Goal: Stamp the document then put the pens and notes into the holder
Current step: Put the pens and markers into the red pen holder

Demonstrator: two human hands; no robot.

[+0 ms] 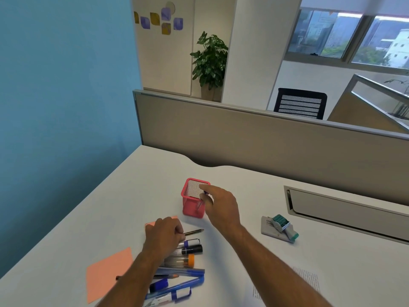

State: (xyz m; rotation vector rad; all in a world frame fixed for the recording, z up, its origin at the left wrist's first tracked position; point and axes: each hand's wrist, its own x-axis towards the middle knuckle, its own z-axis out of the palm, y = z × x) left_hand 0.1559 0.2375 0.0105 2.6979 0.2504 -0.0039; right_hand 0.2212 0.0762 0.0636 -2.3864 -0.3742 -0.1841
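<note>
A pink mesh holder [190,208] stands mid-desk. My right hand [221,207] hovers at its right rim, pinching a purple-capped pen [203,199] that points down into the holder. My left hand [164,232] grips a thin dark pen [194,232] lying on the desk, above a pile of markers and blue pens [183,267]. One orange note [106,273] lies at the lower left; another [152,222] peeks out from under my left hand. A green and grey stamp [284,226] rests on its pad at the right. The printed document [307,280] lies under my right forearm.
A grey partition [254,140] closes the desk's far side. A recessed cable tray [343,207] runs along the right rear of the desk. A blue wall [66,96] stands to the left. The white desk [132,185] curves along its back edge.
</note>
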